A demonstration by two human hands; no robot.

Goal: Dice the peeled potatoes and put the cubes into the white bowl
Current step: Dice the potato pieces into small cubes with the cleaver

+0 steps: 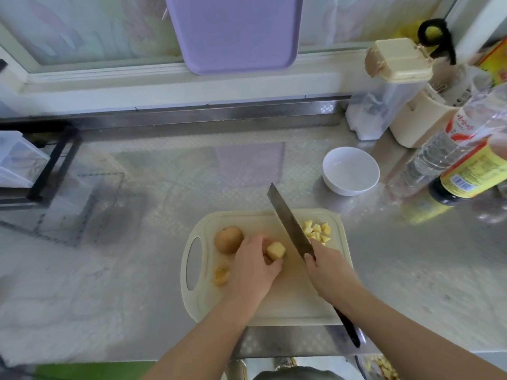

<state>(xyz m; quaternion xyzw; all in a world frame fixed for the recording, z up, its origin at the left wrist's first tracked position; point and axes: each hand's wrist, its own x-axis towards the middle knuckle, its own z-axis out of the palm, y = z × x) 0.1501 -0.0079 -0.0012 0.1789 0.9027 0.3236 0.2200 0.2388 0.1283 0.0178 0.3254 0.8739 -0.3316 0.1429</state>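
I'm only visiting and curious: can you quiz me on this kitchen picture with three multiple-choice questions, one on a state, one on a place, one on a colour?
1. The white bowl is: A) heaped with cubes B) without any potato in it C) upside down.
2. The cut cubes lie: A) on the bare counter B) on the floor C) on the cutting board, right of the knife.
3. The tray propped up at the back is: A) green B) purple C) red.

Answers: 1 B, its inside shows plain white; 2 C, the pile sits at the board's far right corner; 3 B, it is pale lilac.
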